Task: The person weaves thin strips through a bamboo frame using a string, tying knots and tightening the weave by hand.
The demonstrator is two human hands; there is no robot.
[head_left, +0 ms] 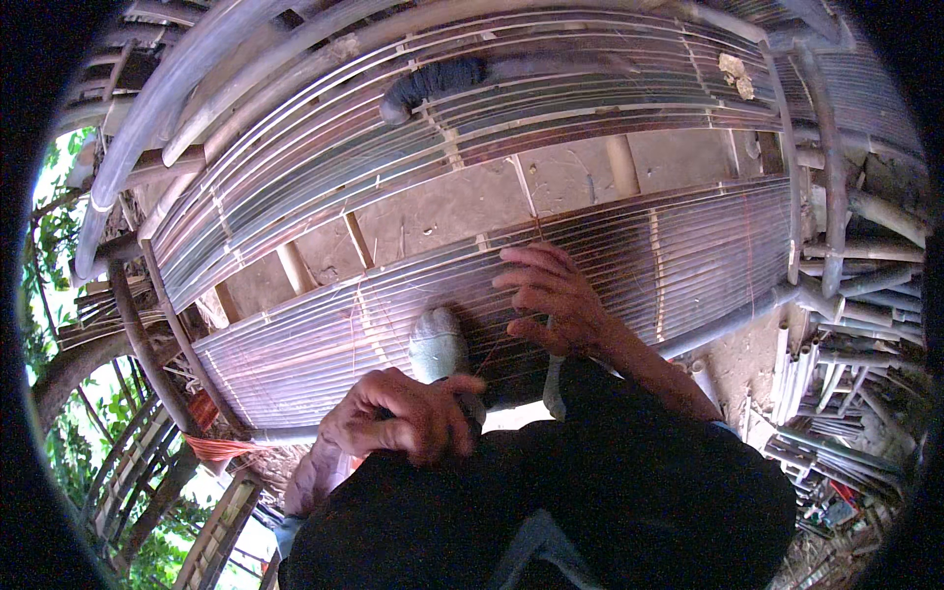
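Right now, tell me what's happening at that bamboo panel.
A person crouches over a panel of thin bamboo slats laid across a bamboo frame. The right hand rests spread on the slats, fingers pressing on them. The left hand is closed around a dark handle, though the tool's working end is hidden. A grey shoe rests on the slats between the hands. Loose bamboo poles are stacked on the right.

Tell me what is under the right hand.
The right hand rests with spread fingers on the mat of thin bamboo slats tied with strings. The slats directly beneath the palm are covered, so their state there cannot be seen.
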